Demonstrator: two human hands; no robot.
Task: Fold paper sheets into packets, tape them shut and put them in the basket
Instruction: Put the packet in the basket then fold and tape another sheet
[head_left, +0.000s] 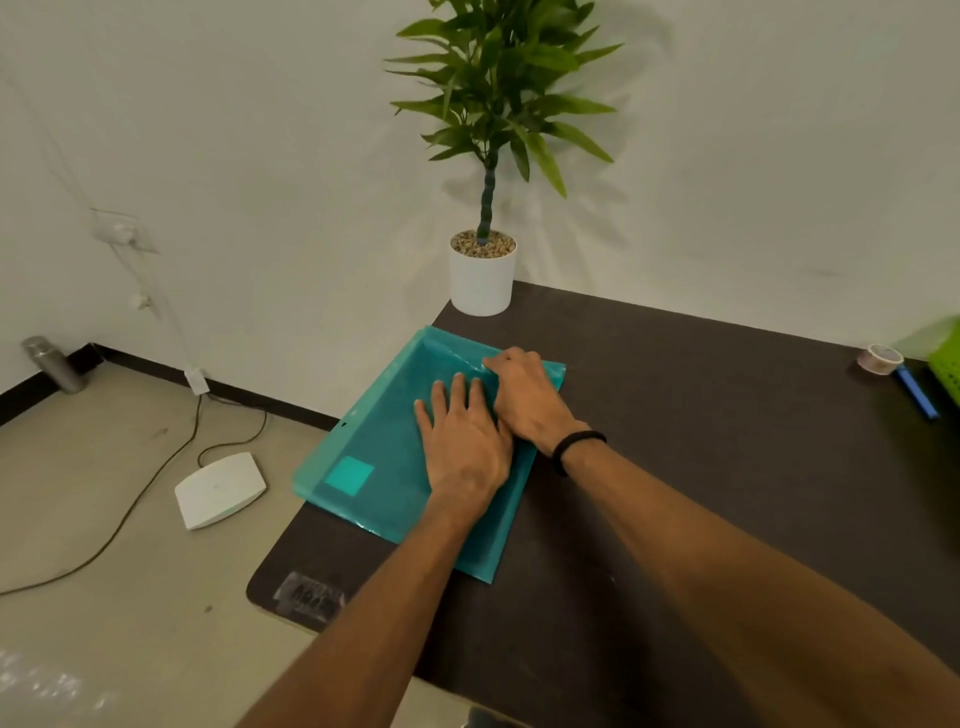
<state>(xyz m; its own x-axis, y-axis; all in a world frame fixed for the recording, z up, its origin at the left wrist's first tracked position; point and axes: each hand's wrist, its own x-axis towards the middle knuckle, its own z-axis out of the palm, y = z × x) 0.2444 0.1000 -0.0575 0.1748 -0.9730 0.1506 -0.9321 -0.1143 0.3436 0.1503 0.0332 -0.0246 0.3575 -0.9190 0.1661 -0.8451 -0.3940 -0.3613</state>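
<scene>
My left hand (462, 441) flat and released on the teal folder (384, 457) at the surface's (727, 467) left edge, my right hand (524, 395) pinching its flap, tape roll (879, 358) beside the green basket (948, 358) at the far right edge.

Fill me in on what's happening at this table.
A person is working on a teal plastic folder at the corner of a dark table. The left hand lies flat on it, and the right hand grips its far edge with curled fingers. A tape roll, a blue tool and a green basket sit at the right edge, untouched.
</scene>
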